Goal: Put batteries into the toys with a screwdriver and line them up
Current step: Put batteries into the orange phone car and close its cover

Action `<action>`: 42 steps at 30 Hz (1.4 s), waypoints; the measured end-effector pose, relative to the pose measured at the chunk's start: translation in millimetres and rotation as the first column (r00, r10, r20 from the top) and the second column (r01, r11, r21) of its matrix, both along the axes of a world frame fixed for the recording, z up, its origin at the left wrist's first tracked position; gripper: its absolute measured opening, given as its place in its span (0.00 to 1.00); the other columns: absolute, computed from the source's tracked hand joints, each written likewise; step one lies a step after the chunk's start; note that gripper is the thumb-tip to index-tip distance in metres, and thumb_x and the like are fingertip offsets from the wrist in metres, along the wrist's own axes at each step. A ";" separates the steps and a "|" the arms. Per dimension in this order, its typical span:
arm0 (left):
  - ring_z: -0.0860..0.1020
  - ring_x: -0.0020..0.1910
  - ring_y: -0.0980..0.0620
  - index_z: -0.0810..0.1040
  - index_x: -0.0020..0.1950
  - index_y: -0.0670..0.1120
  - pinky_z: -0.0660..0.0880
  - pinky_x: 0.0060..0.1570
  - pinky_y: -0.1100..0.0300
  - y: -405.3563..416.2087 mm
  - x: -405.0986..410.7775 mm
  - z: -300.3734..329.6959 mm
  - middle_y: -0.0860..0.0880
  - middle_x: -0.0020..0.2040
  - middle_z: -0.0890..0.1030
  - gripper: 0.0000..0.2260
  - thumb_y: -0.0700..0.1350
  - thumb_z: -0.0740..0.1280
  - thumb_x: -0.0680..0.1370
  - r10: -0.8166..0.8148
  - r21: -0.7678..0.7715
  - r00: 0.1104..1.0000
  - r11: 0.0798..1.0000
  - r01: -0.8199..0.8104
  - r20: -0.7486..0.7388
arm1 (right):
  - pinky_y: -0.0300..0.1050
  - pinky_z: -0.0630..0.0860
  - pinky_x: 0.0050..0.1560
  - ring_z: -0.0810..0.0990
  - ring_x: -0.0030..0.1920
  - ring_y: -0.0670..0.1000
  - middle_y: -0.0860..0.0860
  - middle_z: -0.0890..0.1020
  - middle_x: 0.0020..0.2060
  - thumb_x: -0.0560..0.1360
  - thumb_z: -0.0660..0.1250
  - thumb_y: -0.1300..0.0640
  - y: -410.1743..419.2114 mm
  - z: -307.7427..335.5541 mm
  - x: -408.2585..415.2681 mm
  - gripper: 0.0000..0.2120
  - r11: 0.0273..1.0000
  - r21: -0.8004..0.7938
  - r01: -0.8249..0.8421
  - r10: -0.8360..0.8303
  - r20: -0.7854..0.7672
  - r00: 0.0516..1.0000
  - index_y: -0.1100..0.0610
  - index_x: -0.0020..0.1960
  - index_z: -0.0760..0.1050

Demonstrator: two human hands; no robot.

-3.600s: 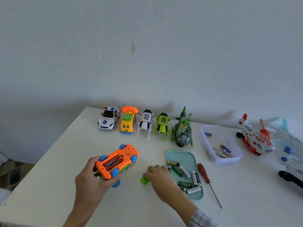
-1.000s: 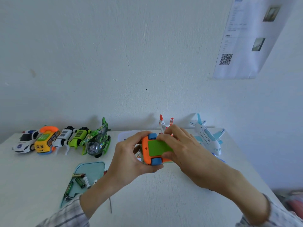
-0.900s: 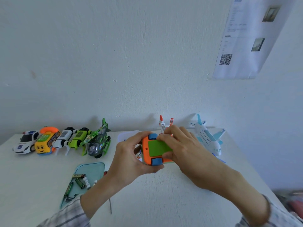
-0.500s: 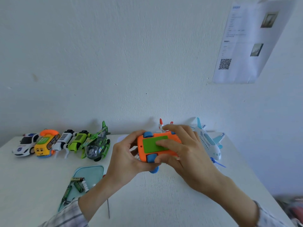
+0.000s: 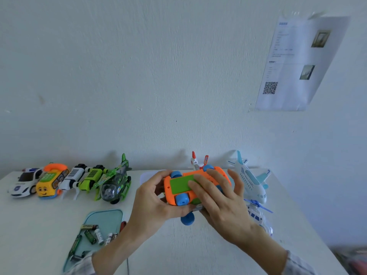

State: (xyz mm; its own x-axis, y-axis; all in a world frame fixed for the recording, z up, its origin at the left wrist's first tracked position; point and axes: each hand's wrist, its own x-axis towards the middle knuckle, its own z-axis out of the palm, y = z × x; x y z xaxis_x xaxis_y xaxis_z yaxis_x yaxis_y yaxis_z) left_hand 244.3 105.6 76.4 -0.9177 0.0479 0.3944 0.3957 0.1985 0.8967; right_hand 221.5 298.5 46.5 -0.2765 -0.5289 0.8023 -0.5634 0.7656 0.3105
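Tilted flatter since half a second ago, the orange toy car [image 5: 198, 185] now shows me its underside more squarely, and both hands have drifted slightly right.

Nearest me, the teal tray [image 5: 103, 217] sits on the tabletop [image 5: 39, 225] with loose batteries [image 5: 93, 234] scattered in it, and a bit of red screwdriver handle [image 5: 123, 224] peeks out beside my left forearm.

Just above that, my left hand [image 5: 156, 203] has its grip curled around the car's near end, thumb under it, fingers over the top edge. My right hand [image 5: 224, 201] pinches the car from the other side, two fingertips [image 5: 195, 180] pressing on the green battery cover [image 5: 181, 184], which sits in place on the belly. The car is held up off the tabletop, blue wheels out.

Farther back, on the left, I see the row: police car [image 5: 23, 185], yellow phone toy [image 5: 50, 181], white robot dog [image 5: 72, 178], green robot dog [image 5: 90, 179], green helicopter [image 5: 116, 183]. Behind my right hand stands the white airplane [image 5: 251, 179].
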 end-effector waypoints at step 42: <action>0.83 0.39 0.43 0.80 0.54 0.40 0.79 0.45 0.51 -134.1 -124.2 -87.3 0.40 0.43 0.85 0.10 0.44 0.66 0.77 0.110 0.282 0.735 0.877 -0.388 0.669 | 0.39 0.61 0.42 0.65 0.45 0.48 0.43 0.64 0.37 0.52 0.31 0.19 -100.6 -94.7 -68.8 0.53 0.971 0.168 0.171 -0.211 0.937 0.277 0.51 0.50 0.76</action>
